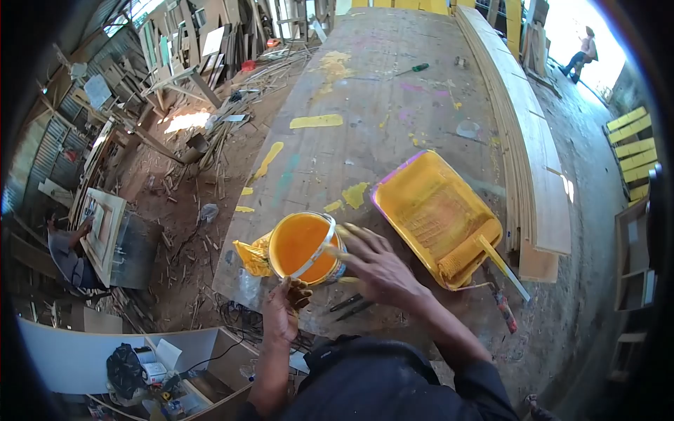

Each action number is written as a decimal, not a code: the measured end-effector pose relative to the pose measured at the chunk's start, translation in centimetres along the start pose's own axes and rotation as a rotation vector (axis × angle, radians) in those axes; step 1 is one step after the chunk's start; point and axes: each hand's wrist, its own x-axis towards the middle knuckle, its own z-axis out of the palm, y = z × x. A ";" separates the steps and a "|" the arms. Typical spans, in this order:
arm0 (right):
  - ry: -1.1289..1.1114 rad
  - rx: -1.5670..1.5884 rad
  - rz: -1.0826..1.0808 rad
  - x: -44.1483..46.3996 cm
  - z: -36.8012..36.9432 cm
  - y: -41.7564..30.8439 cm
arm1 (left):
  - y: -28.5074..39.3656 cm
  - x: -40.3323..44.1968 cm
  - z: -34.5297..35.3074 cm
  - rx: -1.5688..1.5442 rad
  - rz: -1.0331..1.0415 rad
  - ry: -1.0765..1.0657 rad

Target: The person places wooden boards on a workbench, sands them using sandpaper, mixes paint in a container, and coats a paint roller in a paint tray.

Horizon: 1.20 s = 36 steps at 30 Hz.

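Observation:
A paint bucket (303, 247) with orange-yellow paint inside stands near the table's front edge. Its white handle (317, 254) lies across the opening. My left hand (283, 309), paint on its fingers, is closed at the near rim, with the end of the handle at the thumb. To the right of the bucket, my right hand (379, 266) is open, its yellow-stained fingers stretched toward the bucket's side and slightly blurred. A yellow paint tray (421, 193) sits farther right, holding a paint roller (469, 256) coated in yellow. The roller's red grip (505, 313) sticks out toward me.
Crumpled yellow plastic (254, 254) lies against the bucket's left side. Long planks (523, 133) are stacked along the table's right edge. A green-handled screwdriver (420, 67) rests farther up the paint-spotted table (337, 158). Another person (67, 249) sits at left; wood scraps litter the floor.

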 end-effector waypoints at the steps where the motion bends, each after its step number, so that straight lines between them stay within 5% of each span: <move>1: -0.006 0.003 -0.013 1.7 1.9 0.5 | 0.1 0.1 -0.1 -0.010 -0.009 -0.015; 4: -0.136 0.110 -0.245 6.2 4.6 2.0 | 0.2 -0.7 -0.6 -0.046 0.042 -0.037; 7: -0.284 0.295 -0.141 8.8 4.7 2.1 | -1.4 -0.7 -3.4 -0.014 0.056 -0.044; 13: -0.123 0.365 -0.121 11.1 5.6 0.8 | -9.3 2.3 -8.8 -0.061 -0.224 0.032; 23: 0.184 0.268 0.135 9.0 -1.2 -2.5 | -12.5 7.5 -5.1 -0.432 -0.264 -0.396; 27: 0.276 0.193 0.253 6.2 -2.8 -2.6 | -11.5 6.1 -3.0 -0.176 -0.140 -0.432; 31: 0.259 0.181 0.280 2.8 -3.9 -1.9 | -8.5 4.2 0.0 0.030 -0.254 -0.340; 36: 0.533 0.258 0.372 -0.1 -3.0 -0.1 | -7.5 4.9 1.8 0.151 -0.328 -0.298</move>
